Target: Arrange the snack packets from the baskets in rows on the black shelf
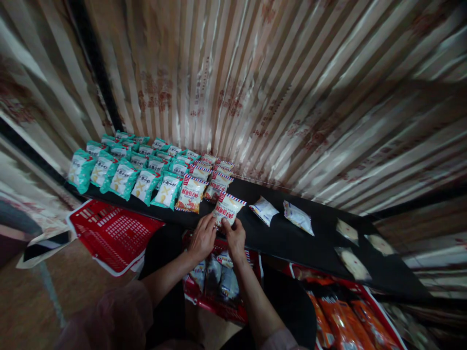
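Between my two hands is a white snack bag point(229, 208) with red lettering and a striped top edge, held upright at the front of the black shelf point(251, 233). My left hand point(203, 237) grips its lower left side. On the lower right, my right hand point(234, 236) has its thumb on the bag's front. Just left of it stand matching snack bags point(191, 193) in short rows. Farther left, several rows of teal-and-white snack bags point(124, 179) stand upright. To the right, a white-and-blue packet point(264, 211) and another packet point(299, 218) lie flat.
Below my hands, a red basket point(222, 307) holds more bags. A red basket point(113, 236) sits at the left. Orange packages point(339, 316) fill another at the lower right. Round pale packets point(352, 263) lie on the shelf's right end. Pleated sheeting point(233, 82) hangs behind.
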The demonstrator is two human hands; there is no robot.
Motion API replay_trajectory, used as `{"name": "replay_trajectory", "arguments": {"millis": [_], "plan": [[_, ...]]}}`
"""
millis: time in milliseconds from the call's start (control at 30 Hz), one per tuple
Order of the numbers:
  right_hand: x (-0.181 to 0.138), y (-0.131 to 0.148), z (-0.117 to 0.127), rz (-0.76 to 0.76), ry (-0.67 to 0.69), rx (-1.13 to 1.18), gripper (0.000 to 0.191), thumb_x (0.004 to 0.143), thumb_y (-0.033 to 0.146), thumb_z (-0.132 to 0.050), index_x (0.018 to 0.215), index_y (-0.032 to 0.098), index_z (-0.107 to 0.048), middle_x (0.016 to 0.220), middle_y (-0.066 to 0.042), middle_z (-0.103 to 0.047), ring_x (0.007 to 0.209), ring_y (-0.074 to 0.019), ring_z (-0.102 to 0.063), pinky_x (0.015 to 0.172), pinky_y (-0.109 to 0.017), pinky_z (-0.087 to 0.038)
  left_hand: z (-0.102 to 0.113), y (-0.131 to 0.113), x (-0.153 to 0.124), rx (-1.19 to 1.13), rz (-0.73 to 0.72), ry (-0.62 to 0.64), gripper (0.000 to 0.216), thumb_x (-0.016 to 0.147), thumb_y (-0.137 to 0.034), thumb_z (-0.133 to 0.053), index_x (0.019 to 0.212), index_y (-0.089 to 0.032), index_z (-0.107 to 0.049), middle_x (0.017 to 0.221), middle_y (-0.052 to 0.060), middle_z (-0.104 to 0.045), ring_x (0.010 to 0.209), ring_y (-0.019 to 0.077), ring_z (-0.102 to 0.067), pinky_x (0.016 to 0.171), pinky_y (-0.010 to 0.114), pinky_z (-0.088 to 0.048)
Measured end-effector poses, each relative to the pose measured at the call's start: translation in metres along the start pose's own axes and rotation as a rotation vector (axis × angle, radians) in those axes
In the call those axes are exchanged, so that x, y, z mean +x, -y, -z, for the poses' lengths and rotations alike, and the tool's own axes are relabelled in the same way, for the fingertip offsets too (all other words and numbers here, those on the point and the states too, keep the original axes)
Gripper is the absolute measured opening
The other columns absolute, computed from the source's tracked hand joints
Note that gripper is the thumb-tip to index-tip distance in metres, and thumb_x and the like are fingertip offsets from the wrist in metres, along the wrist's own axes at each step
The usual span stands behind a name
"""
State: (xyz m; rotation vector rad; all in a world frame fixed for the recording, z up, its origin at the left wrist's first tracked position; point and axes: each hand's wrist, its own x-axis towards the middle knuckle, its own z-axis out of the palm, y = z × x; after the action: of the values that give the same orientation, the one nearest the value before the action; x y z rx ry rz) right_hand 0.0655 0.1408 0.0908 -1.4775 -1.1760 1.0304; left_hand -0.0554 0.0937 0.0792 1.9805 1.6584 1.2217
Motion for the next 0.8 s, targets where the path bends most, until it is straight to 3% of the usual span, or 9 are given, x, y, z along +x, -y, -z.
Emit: {"name": "replay_trajectory", "arguments": {"millis": [233, 533, 800], "plan": [[0.013, 0.0, -0.013, 0.028, 0.012, -0.05, 0.046, 0.066, 0.053, -0.063, 0.093, 0.016, -0.061, 0.083, -0.007, -0.071, 0.07, -0.0211, -0.064, 0.066, -0.032, -0.05, -0.005, 0.009, 0.004, 0.058, -0.038, 0.028, 0.046, 0.089, -0.015, -0.033, 0.134, -0.011, -0.042, 0.14, 0.017, -0.042, 0.135, 0.0269, -0.032, 0.108, 0.049, -0.037], [0.024, 0.001, -0.028, 0.047, 0.036, -0.116, 0.043, 0.069, 0.051, -0.059, 0.095, 0.016, -0.061, 0.084, -0.007, -0.07, 0.071, -0.0211, -0.063, 0.067, -0.032, -0.049, -0.009, 0.019, 0.008, 0.128, -0.062, -0.029, 0.047, 0.087, -0.009, -0.032, 0.132, -0.004, -0.043, 0.142, 0.02, -0.039, 0.141, 0.0269, -0.016, 0.111, 0.049, -0.031], [0.03, 0.001, -0.037, 0.073, 0.088, -0.116, 0.044, 0.07, 0.05, -0.06, 0.098, 0.017, -0.061, 0.086, -0.006, -0.07, 0.073, -0.0204, -0.063, 0.07, -0.032, -0.049, -0.008, 0.022, 0.01, 0.174, -0.028, -0.072, 0.049, 0.086, -0.007, -0.032, 0.134, -0.002, -0.04, 0.144, 0.021, -0.036, 0.141, 0.0268, -0.014, 0.112, 0.049, -0.03]]}}
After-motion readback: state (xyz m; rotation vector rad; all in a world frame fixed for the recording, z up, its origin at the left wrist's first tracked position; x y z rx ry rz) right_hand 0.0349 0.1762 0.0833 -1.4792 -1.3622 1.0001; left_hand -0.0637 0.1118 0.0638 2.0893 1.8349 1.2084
